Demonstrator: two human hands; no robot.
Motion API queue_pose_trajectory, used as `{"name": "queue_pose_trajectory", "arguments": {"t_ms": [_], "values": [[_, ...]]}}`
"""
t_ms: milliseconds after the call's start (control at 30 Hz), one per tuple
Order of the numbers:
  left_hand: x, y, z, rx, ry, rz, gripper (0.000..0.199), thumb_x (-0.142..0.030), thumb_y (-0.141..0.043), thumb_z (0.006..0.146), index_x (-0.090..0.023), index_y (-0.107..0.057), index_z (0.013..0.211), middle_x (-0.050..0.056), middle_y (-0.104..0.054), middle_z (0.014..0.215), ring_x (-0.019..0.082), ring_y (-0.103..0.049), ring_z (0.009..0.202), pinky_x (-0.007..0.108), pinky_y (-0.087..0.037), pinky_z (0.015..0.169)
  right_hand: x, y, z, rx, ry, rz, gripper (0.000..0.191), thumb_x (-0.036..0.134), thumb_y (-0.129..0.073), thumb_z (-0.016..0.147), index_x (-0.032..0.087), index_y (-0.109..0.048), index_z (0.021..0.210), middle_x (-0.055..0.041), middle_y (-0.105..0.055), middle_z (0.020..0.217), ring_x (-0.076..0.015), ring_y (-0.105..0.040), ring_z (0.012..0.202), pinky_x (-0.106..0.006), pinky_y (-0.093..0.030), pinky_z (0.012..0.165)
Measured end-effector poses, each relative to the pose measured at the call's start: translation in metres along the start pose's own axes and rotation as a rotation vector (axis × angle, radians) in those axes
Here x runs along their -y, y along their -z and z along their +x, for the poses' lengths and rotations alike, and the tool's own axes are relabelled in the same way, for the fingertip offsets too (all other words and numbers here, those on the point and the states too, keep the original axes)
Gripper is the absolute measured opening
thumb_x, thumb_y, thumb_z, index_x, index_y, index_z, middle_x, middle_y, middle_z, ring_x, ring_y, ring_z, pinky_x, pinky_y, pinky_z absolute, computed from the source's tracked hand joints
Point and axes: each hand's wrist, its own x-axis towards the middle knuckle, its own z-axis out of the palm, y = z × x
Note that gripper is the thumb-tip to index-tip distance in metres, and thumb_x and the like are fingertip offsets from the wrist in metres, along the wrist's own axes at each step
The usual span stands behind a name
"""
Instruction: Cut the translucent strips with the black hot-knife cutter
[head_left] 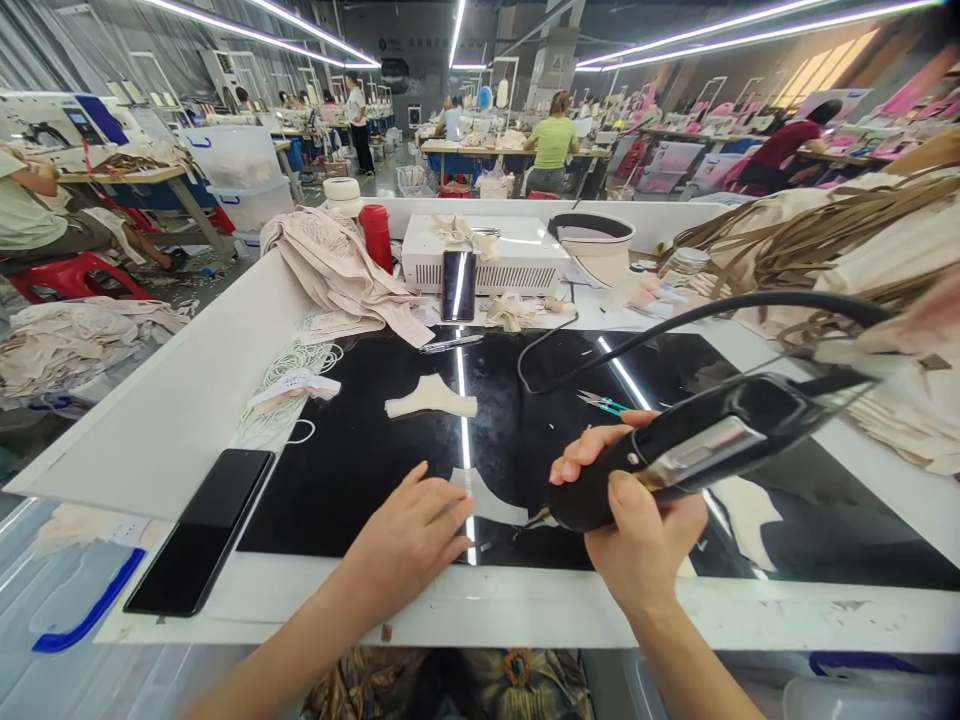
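In my right hand [643,545] is a black corded hand tool [720,420] with a silver panel. Its thin metal tip points left at the right end of a curved whitish piece [491,500] lying on the black glossy board [352,490]. My left hand [412,530], fingers stretched out, rests at the left part of that piece; whether it presses on it I cannot tell. Farther back lies a cream fabric piece [431,398] of similar curved shape. Another pale cut piece [748,520] sits right of the tool, partly behind my right hand.
Teal-handled thread snips [604,403] lie behind the tool. Its black cable [645,340] arches over the board. A phone [202,530] lies at left, near looped pale cord [289,375]. Behind stand a white vented box [487,255], red bottle [376,238] and fabric piles [330,265].
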Motion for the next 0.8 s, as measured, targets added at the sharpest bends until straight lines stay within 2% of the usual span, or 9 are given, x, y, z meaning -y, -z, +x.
{"name": "queue_pose_trajectory", "arguments": {"t_ms": [133, 267, 500, 667, 800], "values": [[0.014, 0.015, -0.027, 0.01, 0.202, -0.035, 0.032, -0.029, -0.06, 0.1, -0.018, -0.061, 0.13, 0.009, -0.067, 0.121, 0.022, -0.066, 0.113, 0.059, -0.043, 0.116, 0.002, -0.017, -0.003, 0.026, -0.018, 0.066, 0.038, 0.036, -0.076, 0.085, 0.028, -0.059, 0.117, 0.0025, -0.062, 0.081, -0.0156, -0.06, 0.064, -0.033, -0.054, 0.059], [0.014, 0.013, -0.04, -0.001, 0.325, -0.099, 0.029, -0.026, -0.068, 0.095, -0.02, -0.065, 0.124, 0.007, -0.067, 0.122, 0.023, -0.065, 0.116, 0.059, -0.043, 0.116, -0.008, -0.041, -0.007, 0.076, -0.059, 0.107, 0.038, 0.039, -0.076, 0.085, 0.029, -0.058, 0.117, 0.0027, -0.062, 0.082, -0.0158, -0.061, 0.064, -0.035, -0.055, 0.06], [0.009, 0.004, -0.039, -0.079, 0.426, -0.193, 0.016, -0.02, -0.069, 0.093, -0.022, -0.068, 0.109, 0.002, -0.068, 0.119, 0.019, -0.066, 0.111, 0.055, -0.038, 0.121, -0.027, -0.075, -0.015, 0.16, -0.06, 0.187, 0.038, 0.038, -0.075, 0.087, 0.029, -0.055, 0.118, 0.0029, -0.062, 0.083, -0.0154, -0.062, 0.065, -0.034, -0.055, 0.061], [0.008, 0.001, -0.039, -0.105, 0.465, -0.217, 0.01, -0.019, -0.068, 0.094, -0.022, -0.065, 0.103, 0.001, -0.069, 0.117, 0.017, -0.067, 0.109, 0.052, -0.038, 0.121, -0.034, -0.085, -0.016, 0.172, -0.061, 0.166, 0.039, 0.039, -0.074, 0.087, 0.028, -0.054, 0.118, 0.0029, -0.061, 0.082, -0.0154, -0.062, 0.064, -0.034, -0.055, 0.06], [0.007, 0.0, -0.039, -0.102, 0.484, -0.223, 0.019, -0.021, -0.068, 0.094, -0.023, -0.062, 0.112, 0.002, -0.069, 0.122, 0.018, -0.065, 0.114, 0.051, -0.038, 0.122, -0.037, -0.089, -0.015, 0.166, -0.046, 0.202, 0.038, 0.037, -0.075, 0.086, 0.028, -0.056, 0.118, 0.0028, -0.061, 0.083, -0.0153, -0.062, 0.064, -0.034, -0.055, 0.06]]}}
